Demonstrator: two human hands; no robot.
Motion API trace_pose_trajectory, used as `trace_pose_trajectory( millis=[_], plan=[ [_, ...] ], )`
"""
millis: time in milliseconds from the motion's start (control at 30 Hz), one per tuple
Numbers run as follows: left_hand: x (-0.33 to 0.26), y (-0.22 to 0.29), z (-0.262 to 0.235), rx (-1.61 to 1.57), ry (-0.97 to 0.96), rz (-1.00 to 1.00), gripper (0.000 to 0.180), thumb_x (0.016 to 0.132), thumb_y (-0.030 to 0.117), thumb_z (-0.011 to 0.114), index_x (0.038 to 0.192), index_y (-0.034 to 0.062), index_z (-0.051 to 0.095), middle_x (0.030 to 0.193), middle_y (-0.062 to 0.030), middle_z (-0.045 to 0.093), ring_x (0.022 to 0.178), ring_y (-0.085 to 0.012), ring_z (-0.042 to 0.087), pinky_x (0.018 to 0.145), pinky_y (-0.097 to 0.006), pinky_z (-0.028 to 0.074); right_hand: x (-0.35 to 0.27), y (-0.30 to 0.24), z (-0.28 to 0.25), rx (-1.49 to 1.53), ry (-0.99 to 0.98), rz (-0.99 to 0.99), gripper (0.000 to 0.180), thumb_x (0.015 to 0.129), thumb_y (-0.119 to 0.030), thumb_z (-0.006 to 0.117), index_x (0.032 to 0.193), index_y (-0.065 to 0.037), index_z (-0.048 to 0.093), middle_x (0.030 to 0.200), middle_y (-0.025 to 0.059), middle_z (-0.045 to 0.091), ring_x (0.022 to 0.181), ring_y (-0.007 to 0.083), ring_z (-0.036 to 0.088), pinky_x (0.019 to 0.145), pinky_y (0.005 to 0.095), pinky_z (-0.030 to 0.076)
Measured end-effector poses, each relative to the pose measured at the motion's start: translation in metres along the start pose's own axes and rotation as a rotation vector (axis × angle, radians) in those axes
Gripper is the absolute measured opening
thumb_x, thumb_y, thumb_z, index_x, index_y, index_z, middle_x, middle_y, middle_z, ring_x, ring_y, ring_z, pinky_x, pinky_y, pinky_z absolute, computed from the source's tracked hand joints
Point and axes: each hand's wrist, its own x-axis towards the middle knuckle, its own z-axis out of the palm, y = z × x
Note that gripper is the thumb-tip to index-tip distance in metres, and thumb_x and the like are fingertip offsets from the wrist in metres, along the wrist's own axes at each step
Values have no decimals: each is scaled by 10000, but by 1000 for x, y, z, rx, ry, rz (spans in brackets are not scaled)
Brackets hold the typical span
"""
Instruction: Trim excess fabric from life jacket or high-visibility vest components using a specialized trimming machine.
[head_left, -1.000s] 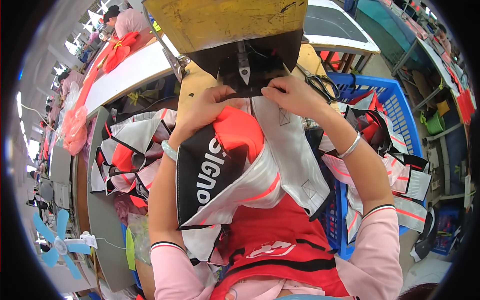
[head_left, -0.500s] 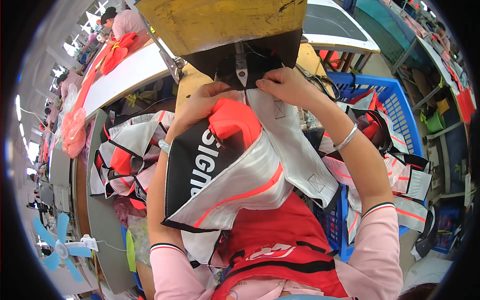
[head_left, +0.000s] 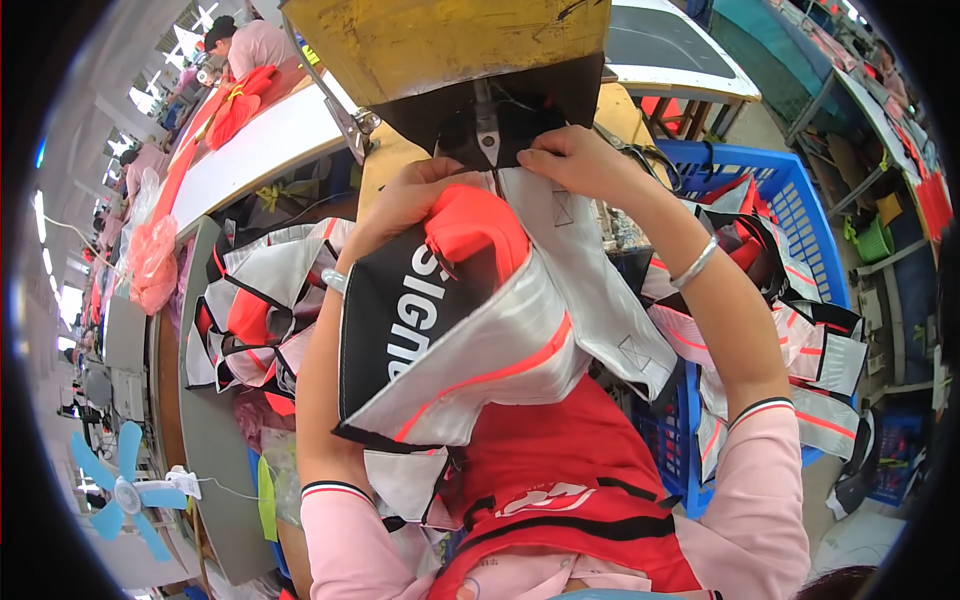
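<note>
Under the metal presser foot (head_left: 488, 143) of a yellow sewing machine (head_left: 450, 50) lies the edge of a sewn fabric piece (head_left: 490, 385), silver-grey with an orange stripe, a black lettered panel and a bright orange fold. My left hand (head_left: 410, 200) is closed on its edge, left of the foot, fingertips partly hidden behind the orange fold. On the other side, my right hand (head_left: 580, 165) pinches the top of a silver-grey strap (head_left: 585, 270) with box-and-cross stitching. That strap hangs down toward my lap. The needle point cannot be made out.
Similar pieces are heaped at left (head_left: 270, 300) and in a blue plastic basket (head_left: 800, 220) at right. Scissors (head_left: 645, 160) lie right of the machine. A white table (head_left: 290, 125) stands at far left, a blue fan (head_left: 125, 495) lower left. Another person (head_left: 250, 50) works behind.
The fabric piece has shifted slightly away from me, toward the machine, and both hands have moved a little with it. Their hold looks the same.
</note>
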Motion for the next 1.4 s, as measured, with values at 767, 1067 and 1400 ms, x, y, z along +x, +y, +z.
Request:
trace_pose_trajectory(
  millis=[767,1067,1400],
  plan=[
    [-156,-71,-29,845,-133,-17,343,816,246,674,743,-9,457,628,-46,418,590,-128,420,540,-314,364,-321,86,-49,-4,147,187,126,843,-114,615,857,11,625,793,92,577,666,181,552,606,313,439],
    [-105,-97,57,866,-317,46,338,785,267,620,692,-21,468,590,-144,503,559,-232,534,536,-402,414,-283,-6,41,-520,347,-209,183,821,-142,643,976,-46,659,942,128,666,910,301,628,830,402,472],
    [-76,-127,99,809,-646,14,350,850,286,573,724,-15,449,635,-49,416,650,-112,376,588,-333,361,-229,-18,152,-576,-61,-418,405,746,-220,700,1091,-59,564,1026,123,579,959,301,566,829,401,449]
  ],
)
